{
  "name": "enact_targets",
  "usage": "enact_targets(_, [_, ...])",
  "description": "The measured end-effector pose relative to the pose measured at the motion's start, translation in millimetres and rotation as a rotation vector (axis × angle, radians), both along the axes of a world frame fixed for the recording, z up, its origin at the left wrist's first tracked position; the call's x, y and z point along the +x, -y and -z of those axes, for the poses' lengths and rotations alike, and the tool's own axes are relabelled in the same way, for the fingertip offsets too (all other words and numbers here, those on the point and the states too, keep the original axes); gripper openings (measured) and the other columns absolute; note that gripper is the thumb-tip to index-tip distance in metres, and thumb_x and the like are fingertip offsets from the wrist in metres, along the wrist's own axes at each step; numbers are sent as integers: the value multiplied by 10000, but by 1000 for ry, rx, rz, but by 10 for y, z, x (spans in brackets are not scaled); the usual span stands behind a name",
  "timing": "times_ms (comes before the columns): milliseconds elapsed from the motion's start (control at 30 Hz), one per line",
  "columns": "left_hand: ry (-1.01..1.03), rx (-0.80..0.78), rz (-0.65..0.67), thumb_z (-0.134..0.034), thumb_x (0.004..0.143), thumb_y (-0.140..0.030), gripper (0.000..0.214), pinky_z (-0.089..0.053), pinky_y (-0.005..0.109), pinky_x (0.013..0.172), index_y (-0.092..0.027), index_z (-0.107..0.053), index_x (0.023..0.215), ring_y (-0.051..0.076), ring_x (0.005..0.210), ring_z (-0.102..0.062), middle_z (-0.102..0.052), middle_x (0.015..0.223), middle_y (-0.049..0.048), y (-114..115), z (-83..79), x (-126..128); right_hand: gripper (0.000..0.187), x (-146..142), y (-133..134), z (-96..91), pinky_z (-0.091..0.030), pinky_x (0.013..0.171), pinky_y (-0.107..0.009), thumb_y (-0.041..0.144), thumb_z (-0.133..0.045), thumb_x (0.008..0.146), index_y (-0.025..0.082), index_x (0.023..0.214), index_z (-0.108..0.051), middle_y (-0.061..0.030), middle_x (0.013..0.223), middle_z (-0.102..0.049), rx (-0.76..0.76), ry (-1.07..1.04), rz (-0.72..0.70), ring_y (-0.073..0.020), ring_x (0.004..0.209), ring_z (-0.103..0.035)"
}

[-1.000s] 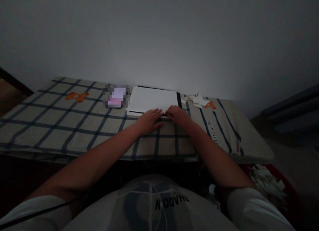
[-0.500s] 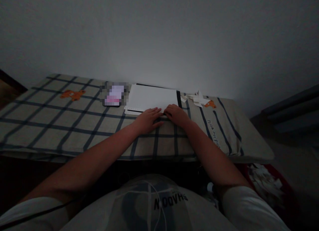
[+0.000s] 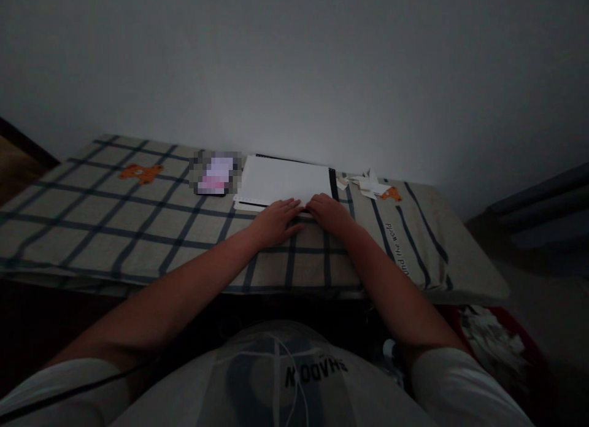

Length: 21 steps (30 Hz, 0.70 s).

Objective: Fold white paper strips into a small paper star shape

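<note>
A stack of white paper sheets [image 3: 285, 178] lies on the checked cloth, with a row of small holes along its near left edge and black borders showing around it. My left hand [image 3: 278, 221] rests on the near edge of the sheets, palm down, fingers stretched out and thumb apart. Close beside it, my right hand [image 3: 329, 212] has its fingers curled at the same near edge, by a dark strip. What the right fingertips hold, if anything, is hidden.
A phone [image 3: 215, 174], partly blurred, lies left of the paper. Torn paper scraps [image 3: 369, 184] lie to the right. The checked cloth [image 3: 184, 230] covers a table against a grey wall [image 3: 294, 71]. A red bin [image 3: 529, 335] with crumpled paper stands below right.
The whole view has shifted slightly, so everything sits a little further right. Both hands keep nearly the same places at the paper's near edge.
</note>
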<state>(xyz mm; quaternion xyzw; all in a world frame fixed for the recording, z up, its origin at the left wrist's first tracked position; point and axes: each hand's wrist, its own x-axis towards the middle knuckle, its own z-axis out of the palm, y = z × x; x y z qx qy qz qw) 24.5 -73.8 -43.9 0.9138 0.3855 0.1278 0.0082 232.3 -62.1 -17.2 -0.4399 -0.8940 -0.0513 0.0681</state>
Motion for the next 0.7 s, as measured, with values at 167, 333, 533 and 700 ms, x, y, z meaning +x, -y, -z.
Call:
enact_targets(167, [-5, 22, -3, -334, 985, -519, 588, -259, 388, 1158, -155, -433, 1437, 240, 1397, -379, -411, 1516, 128, 30, -24, 2, 329, 27, 81, 9, -422, 918, -328, 214, -386, 993, 161, 1141, -675, -99, 1064, -641, 16, 2, -6, -211, 1018, -527])
enact_targets(333, [-32, 37, -50, -362, 978, -511, 568, -199, 445, 1179, -165, -451, 1420, 256, 1423, -333, -391, 1529, 127, 63, -57, 5, 346, 15, 153, 22, -436, 906, -328, 232, -383, 994, 170, 1170, -674, -104, 1098, -633, 37, -4, 35, -215, 1028, -527])
enact_targets(533, [-57, 11, -65, -322, 977, -557, 596, -219, 506, 1154, -212, -413, 1454, 280, 1441, -294, -337, 1560, 115, 40, -42, 4, 352, 28, 188, 35, -437, 895, -323, 220, -378, 995, 164, 1195, -661, -109, 1123, -635, 65, 16, 35, -221, 1050, -519])
enact_targets(700, [-72, 16, -68, -307, 973, -579, 596, -225, 510, 1146, -258, -401, 1466, 283, 1439, -298, -337, 1563, 97, 29, -32, 5, 316, 38, 173, 17, -447, 854, -314, 224, -413, 987, 173, 1161, -672, -104, 1086, -644, 51, 30, 35, -216, 1028, -526])
